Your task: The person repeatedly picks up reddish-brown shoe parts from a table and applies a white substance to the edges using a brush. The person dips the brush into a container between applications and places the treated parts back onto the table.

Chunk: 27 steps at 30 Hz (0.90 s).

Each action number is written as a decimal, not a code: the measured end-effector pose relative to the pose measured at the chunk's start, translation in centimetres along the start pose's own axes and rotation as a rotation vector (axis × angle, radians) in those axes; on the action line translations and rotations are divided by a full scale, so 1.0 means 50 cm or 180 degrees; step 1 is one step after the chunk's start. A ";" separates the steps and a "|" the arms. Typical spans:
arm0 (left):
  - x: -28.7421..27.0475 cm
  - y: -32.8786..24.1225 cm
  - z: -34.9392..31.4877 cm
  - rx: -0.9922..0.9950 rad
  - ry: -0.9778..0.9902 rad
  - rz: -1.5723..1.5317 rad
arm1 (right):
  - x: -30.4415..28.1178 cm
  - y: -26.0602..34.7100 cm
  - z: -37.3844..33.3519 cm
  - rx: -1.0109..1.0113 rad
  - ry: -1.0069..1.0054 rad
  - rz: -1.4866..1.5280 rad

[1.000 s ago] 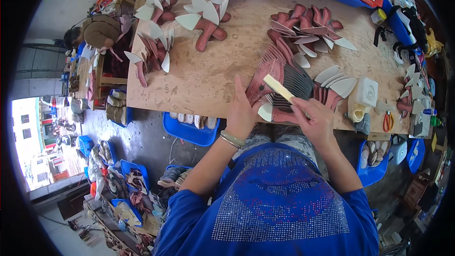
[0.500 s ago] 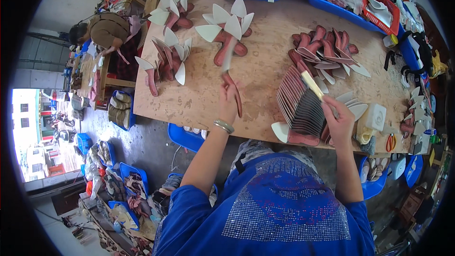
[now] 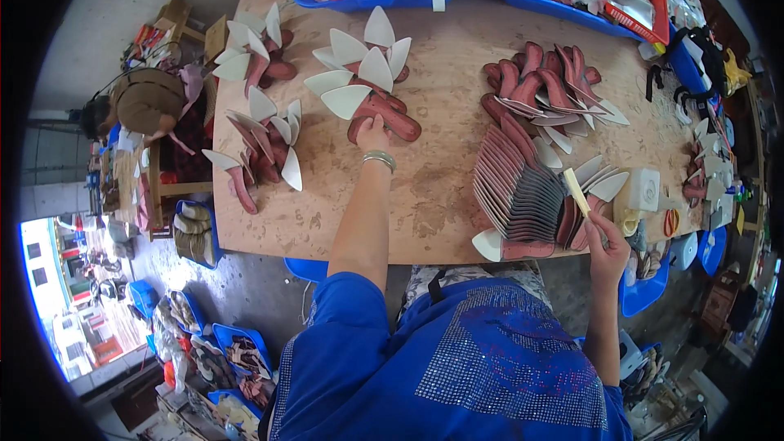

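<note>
Table [image 3: 437, 184] before me | left hand [image 3: 374, 134] touches a red insole [image 3: 398, 120] on the middle pile [image 3: 376, 69], grip unclear | right hand [image 3: 608, 248], well apart, pinches a pale stick [image 3: 576, 190] | careless release may slide pile, stray stick knock fanned row [image 3: 529, 198]

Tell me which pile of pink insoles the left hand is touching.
The pile just right of the two leftmost piles: the left hand is on its nearest insole, while the other piles lie apart from that hand.
</note>
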<state>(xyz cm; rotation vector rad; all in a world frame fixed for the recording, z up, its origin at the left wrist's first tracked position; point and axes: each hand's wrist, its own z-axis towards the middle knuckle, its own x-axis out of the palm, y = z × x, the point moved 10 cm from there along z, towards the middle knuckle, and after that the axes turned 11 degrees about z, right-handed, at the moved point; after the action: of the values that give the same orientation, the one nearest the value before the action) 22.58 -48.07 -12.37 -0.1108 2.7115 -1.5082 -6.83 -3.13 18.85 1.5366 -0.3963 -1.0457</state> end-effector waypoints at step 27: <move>0.066 -0.005 -0.262 0.0794 0.0306 0.1278 | -0.277 -0.144 -0.011 0.0832 -0.1651 0.2430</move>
<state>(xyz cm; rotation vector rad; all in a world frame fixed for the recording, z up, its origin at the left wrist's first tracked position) 18.41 -37.39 -5.26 0.4926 2.3844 -1.7301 -16.05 9.41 17.62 1.1402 -1.4017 -0.7708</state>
